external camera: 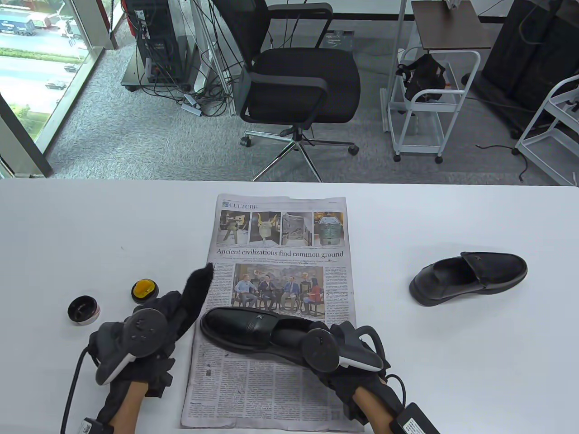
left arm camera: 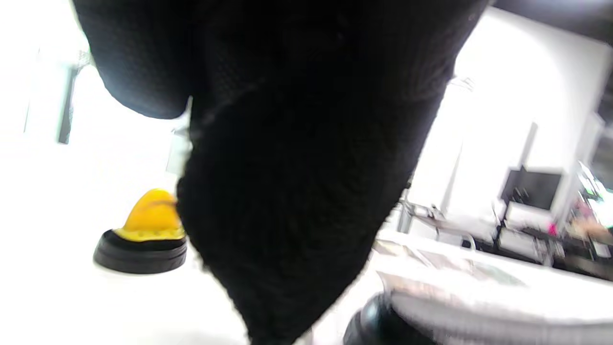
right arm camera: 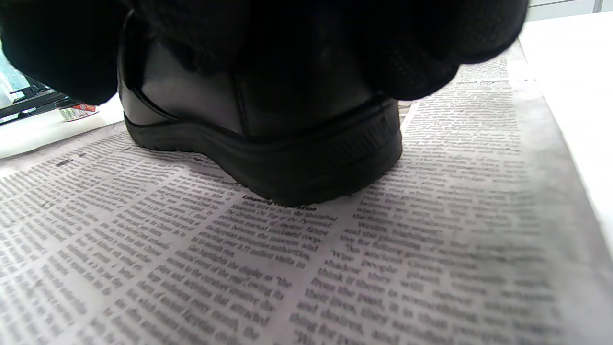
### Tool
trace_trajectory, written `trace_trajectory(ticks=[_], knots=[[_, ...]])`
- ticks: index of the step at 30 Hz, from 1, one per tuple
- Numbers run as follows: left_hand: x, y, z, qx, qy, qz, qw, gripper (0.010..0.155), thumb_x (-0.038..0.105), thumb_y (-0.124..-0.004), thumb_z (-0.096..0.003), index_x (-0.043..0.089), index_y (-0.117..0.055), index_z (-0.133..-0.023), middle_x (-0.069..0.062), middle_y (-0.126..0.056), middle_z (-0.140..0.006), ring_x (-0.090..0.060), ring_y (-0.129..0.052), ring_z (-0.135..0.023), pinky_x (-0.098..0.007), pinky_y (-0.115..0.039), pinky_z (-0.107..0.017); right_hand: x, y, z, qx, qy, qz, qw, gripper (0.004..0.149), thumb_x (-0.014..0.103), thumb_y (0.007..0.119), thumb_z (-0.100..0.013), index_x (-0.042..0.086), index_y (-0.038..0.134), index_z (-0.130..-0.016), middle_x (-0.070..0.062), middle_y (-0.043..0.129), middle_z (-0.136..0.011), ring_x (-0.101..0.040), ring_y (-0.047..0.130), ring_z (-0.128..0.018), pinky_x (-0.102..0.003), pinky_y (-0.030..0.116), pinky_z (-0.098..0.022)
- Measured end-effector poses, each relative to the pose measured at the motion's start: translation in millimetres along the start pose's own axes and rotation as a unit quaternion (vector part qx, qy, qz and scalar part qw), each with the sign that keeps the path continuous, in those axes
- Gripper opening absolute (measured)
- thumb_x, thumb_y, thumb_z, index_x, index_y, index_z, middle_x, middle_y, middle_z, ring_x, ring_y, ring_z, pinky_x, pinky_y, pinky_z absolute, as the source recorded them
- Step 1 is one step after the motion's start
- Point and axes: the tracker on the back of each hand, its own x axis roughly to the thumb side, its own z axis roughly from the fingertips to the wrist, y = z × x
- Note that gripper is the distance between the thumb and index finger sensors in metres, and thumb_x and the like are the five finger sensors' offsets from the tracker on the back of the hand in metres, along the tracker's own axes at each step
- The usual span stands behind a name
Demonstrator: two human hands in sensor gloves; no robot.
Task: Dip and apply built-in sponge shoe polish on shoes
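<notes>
Just left of the left hand (external camera: 149,334), its grip slack with a finger pointing out, sit the yellow sponge (external camera: 144,290) and tin (external camera: 84,309); the right hand (external camera: 344,357) clamps the shoe's (external camera: 244,326) heel on the newspaper (external camera: 276,361).

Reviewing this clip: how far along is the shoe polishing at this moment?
Early stage. Done: newspaper is spread, one shoe sits on it, and the polish tin lies open beside its yellow sponge lid. In hand: the right hand holds that shoe's heel; the left hand holds nothing visible. Left: dipping, applying, then the second shoe, off the paper.
</notes>
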Motion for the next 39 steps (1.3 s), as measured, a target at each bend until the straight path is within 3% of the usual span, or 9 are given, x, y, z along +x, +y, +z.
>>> trace_trajectory(ticks=[3,7,14,17,23,32,34,37,39], knots=[[-20,3,-4,-0.053,0.029,0.092,0.994,0.047,0.044,-0.081,-0.0561,0.010,-0.088,-0.087,-0.004,-0.107,-0.059,-0.024,-0.109,-0.050,-0.052,-0.089,-0.050,0,0,0,0.001,0.000,-0.001,1.000,0.040,0.034,0.074,-0.046,0.023,0.074,-0.084,-0.008,0.064,-0.094,-0.048,0.082,-0.068,-0.060,0.071,-0.054],[-38,-4,-9,-0.121,0.073,0.167,0.976,0.048,0.043,-0.080,-0.0560,0.006,-0.090,-0.085,-0.003,-0.110,-0.055,-0.022,-0.111,-0.047,-0.050,-0.091,-0.048,0,0,0,0.001,0.000,0.000,1.000,0.040,0.034,0.074,-0.046,0.023,0.074,-0.084,-0.007,0.064,-0.094,-0.048,0.082,-0.068,-0.060,0.071,-0.054],[-61,-22,-11,-0.210,0.155,0.109,0.959,0.052,0.045,-0.072,-0.0607,0.002,-0.093,-0.081,-0.006,-0.110,-0.052,-0.027,-0.110,-0.046,-0.054,-0.088,-0.047,0,0,0,0.002,0.001,-0.001,1.000,0.040,0.034,0.074,-0.046,0.023,0.074,-0.084,-0.007,0.064,-0.094,-0.048,0.081,-0.068,-0.060,0.071,-0.054],[-64,-19,-10,-0.210,0.179,0.025,0.961,0.051,0.046,-0.071,-0.0615,0.004,-0.092,-0.082,-0.006,-0.108,-0.054,-0.027,-0.108,-0.048,-0.055,-0.087,-0.050,0,0,0,0.002,0.001,-0.002,1.000,0.040,0.034,0.074,-0.046,0.023,0.074,-0.085,-0.007,0.064,-0.094,-0.049,0.081,-0.068,-0.060,0.071,-0.054],[-80,-19,-8,-0.227,0.251,-0.109,0.935,0.050,0.045,-0.071,-0.0617,0.005,-0.090,-0.085,-0.006,-0.107,-0.059,-0.028,-0.107,-0.053,-0.055,-0.085,-0.052,0,0,0,0.003,0.002,-0.002,1.000,0.040,0.034,0.074,-0.046,0.023,0.074,-0.085,-0.007,0.064,-0.094,-0.048,0.081,-0.068,-0.060,0.071,-0.054],[-95,-26,-1,-0.254,0.324,-0.137,0.901,0.058,0.050,-0.071,-0.0613,0.006,-0.079,-0.100,-0.015,-0.098,-0.083,-0.039,-0.099,-0.071,-0.062,-0.077,-0.059,0,0,0,0.003,0.002,-0.005,1.000,0.040,0.034,0.074,-0.046,0.023,0.074,-0.085,-0.007,0.064,-0.095,-0.049,0.081,-0.069,-0.060,0.071,-0.054],[-91,-19,-1,-0.238,0.314,-0.137,0.909,0.058,0.049,-0.071,-0.0615,0.008,-0.076,-0.102,-0.017,-0.095,-0.089,-0.041,-0.096,-0.076,-0.063,-0.075,-0.061,0,0,0,0.002,0.002,-0.004,1.000,0.040,0.034,0.074,-0.046,0.023,0.074,-0.085,-0.007,0.064,-0.094,-0.049,0.081,-0.068,-0.060,0.071,-0.054],[-72,-6,-8,-0.136,0.260,-0.164,0.942,0.051,0.039,-0.074,-0.0605,0.009,-0.078,-0.101,-0.018,-0.093,-0.091,-0.042,-0.095,-0.077,-0.064,-0.075,-0.061,0,0,0,0.001,0.002,-0.002,1.000,0.040,0.034,0.074,-0.046,0.023,0.074,-0.085,-0.007,0.064,-0.094,-0.048,0.081,-0.068,-0.060,0.071,-0.054],[-59,-3,-16,-0.113,0.221,-0.174,0.953,0.050,0.038,-0.076,-0.0597,0.010,-0.079,-0.101,-0.017,-0.092,-0.093,-0.043,-0.094,-0.078,-0.064,-0.075,-0.062,0,0,0,0.001,0.002,-0.003,1.000,0.040,0.034,0.074,-0.046,0.023,0.074,-0.085,-0.007,0.064,-0.094,-0.048,0.081,-0.068,-0.060,0.071,-0.054]])
